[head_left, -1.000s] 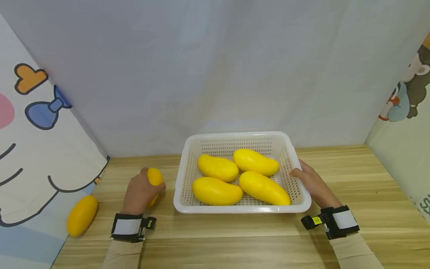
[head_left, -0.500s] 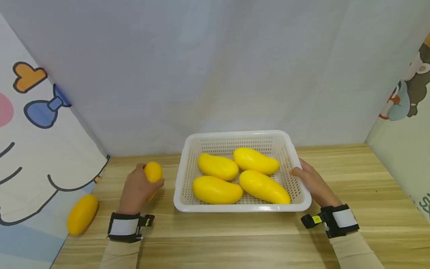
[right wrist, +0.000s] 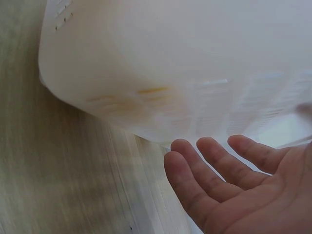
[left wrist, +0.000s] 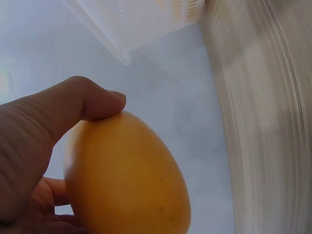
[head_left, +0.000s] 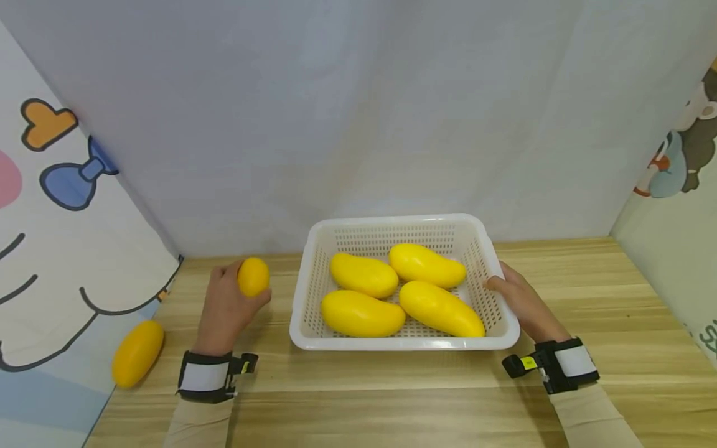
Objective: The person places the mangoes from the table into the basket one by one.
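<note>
My left hand (head_left: 225, 311) grips a yellow mango (head_left: 253, 277) left of the basket, and only the mango's rounded end shows in the head view. Up close in the left wrist view, the thumb presses on the top of this mango (left wrist: 131, 175) while the fingers go behind it. A white plastic basket (head_left: 403, 344) with slotted walls holds several more mangoes (head_left: 363, 313). At its right end my right hand (head_left: 523, 305) holds the rim, thumb over the edge. The fingers (right wrist: 222, 170) lie outside along the basket's wall in the right wrist view.
Another mango (head_left: 137, 354) lies at the table's left edge, beside a wall panel with cartoon prints (head_left: 67, 186). A pale grey sheet (head_left: 358, 112) stands behind the wood-grain table (head_left: 358, 410). On the right is a second printed panel (head_left: 672, 249).
The left hand has raised its mango and tipped it so its end faces the head camera. My right hand and the basket stay where they were.
</note>
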`<state>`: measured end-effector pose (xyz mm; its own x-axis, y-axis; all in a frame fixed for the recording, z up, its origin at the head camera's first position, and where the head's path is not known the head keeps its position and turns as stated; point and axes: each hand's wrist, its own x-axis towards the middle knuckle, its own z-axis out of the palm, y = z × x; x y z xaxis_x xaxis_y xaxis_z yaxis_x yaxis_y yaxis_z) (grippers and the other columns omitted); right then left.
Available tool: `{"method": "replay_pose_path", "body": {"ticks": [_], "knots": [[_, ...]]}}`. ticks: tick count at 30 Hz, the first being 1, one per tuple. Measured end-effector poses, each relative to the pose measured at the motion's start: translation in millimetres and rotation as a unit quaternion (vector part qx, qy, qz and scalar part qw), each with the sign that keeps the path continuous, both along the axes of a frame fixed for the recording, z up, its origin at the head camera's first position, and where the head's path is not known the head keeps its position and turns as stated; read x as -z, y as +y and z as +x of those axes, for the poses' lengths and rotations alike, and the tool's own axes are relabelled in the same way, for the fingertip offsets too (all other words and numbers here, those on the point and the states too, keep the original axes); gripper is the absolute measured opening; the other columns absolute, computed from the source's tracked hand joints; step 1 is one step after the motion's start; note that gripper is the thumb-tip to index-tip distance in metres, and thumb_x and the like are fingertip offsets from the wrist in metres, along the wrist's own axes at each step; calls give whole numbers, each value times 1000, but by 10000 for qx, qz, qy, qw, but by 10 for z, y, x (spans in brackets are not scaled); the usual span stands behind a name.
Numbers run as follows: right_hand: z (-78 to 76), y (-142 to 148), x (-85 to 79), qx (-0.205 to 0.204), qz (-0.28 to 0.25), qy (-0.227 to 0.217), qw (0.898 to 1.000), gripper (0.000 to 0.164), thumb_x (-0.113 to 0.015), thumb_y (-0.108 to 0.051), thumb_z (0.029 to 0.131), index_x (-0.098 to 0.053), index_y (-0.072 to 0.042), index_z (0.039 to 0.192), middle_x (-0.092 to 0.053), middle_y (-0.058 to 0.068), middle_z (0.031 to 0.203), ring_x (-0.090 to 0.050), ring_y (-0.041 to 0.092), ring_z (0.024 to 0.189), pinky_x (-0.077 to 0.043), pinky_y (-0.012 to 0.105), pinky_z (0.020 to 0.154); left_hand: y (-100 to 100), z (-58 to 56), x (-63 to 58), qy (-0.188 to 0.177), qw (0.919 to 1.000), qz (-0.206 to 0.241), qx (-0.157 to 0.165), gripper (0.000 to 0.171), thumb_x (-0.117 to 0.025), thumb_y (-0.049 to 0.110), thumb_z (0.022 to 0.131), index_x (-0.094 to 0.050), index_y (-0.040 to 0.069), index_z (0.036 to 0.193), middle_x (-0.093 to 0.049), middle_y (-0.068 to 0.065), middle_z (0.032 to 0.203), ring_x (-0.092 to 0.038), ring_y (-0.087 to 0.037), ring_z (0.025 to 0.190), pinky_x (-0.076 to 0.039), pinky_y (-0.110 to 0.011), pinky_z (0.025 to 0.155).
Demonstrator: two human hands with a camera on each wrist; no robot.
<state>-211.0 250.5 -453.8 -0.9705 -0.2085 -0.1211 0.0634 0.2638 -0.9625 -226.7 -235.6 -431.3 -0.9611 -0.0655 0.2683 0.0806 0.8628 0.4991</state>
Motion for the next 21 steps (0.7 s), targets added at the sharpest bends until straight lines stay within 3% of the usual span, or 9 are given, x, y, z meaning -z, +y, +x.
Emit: {"method": "replay_pose_path", "body": {"ticks": [21], "knots": [[1, -1, -10, 26, -28, -18, 10000, 55, -34, -18, 97, -16, -17, 149, -40, 25, 135, -53, 39, 105, -49, 46, 79, 146, 100, -242, 399, 9992, 18, -21, 76, -71, 29, 74, -39, -3, 135, -41, -26, 121, -47, -37, 99, -43, -54, 85]]}}
